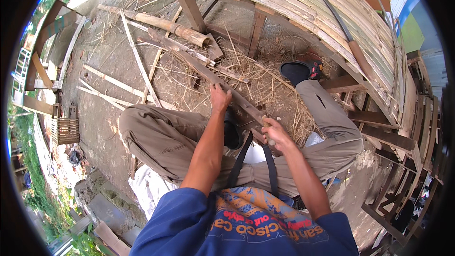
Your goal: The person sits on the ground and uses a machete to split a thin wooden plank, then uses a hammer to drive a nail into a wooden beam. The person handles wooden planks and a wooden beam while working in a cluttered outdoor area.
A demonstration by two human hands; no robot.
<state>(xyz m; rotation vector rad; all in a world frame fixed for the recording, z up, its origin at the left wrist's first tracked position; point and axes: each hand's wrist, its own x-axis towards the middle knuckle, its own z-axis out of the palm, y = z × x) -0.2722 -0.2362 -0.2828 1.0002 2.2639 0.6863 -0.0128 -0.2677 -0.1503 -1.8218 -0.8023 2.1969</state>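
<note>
The left hand's (220,98) fingers were closed over a long dark bamboo slat (208,73); the right hand (276,132) gripped a knife handle (268,132) at its near end. The slat lay slanted across the knees over ground strewn with shavings (265,85). It looked rough and unsplit, so most work seemed left.

A long curved blade with a wooden handle (348,38) lay on the slatted bamboo platform (294,0). Beneath it, dry straw (256,73) littered the bare earth. A thick round bamboo pole (163,23) rested farther off, and a small slatted wooden crate (65,130) stood at the left.
</note>
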